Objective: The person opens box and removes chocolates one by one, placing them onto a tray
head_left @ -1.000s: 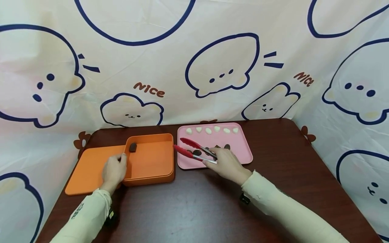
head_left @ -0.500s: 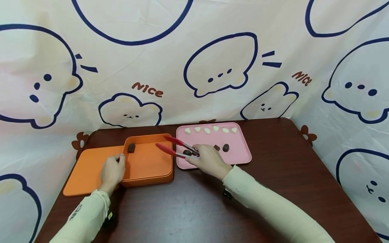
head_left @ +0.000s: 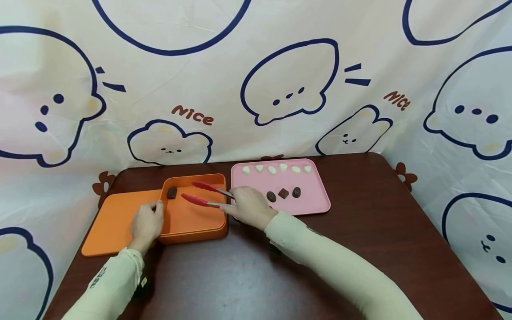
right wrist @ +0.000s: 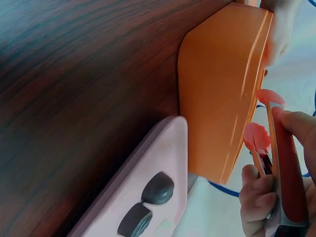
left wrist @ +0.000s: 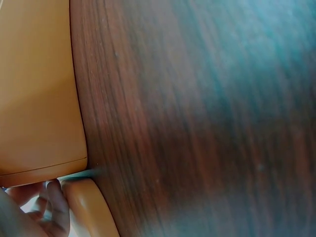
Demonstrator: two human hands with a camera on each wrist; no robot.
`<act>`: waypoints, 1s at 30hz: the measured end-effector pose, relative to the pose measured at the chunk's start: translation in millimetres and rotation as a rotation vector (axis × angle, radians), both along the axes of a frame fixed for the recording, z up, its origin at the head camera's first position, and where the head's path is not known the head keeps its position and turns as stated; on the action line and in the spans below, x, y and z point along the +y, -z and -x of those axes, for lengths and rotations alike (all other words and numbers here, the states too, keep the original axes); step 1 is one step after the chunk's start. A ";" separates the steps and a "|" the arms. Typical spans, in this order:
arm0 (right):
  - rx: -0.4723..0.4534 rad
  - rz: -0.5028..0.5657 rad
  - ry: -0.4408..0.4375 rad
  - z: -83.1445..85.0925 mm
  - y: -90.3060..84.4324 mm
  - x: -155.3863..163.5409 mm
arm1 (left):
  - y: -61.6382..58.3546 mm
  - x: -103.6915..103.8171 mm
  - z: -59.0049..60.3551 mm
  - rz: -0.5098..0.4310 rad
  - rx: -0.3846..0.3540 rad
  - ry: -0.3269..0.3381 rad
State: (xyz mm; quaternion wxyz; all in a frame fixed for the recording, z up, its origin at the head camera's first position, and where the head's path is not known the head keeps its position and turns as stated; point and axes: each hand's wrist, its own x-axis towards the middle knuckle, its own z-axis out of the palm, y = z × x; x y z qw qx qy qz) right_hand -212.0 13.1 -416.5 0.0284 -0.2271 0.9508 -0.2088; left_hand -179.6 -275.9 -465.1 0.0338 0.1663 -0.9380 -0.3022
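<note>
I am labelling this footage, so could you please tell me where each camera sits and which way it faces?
Head: worn high, facing forward and down at the dark wooden table; both hands and sleeves show.
Left wrist: low by the left hand, facing along the table past the orange plastic box.
Right wrist: behind the right hand gripping red-tipped metal tongs.
Shared: the box appears in all three.
</note>
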 end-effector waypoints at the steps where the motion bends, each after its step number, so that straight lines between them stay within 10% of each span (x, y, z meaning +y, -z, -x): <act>1: 0.001 -0.014 -0.004 0.7 -0.4 -3.6 | -0.3 -0.1 0.0 0.000 -0.002 -0.003; 30: 0.345 -0.438 -0.174 9.6 7.5 -66.1 | -2.5 0.8 0.5 0.032 -0.021 -0.001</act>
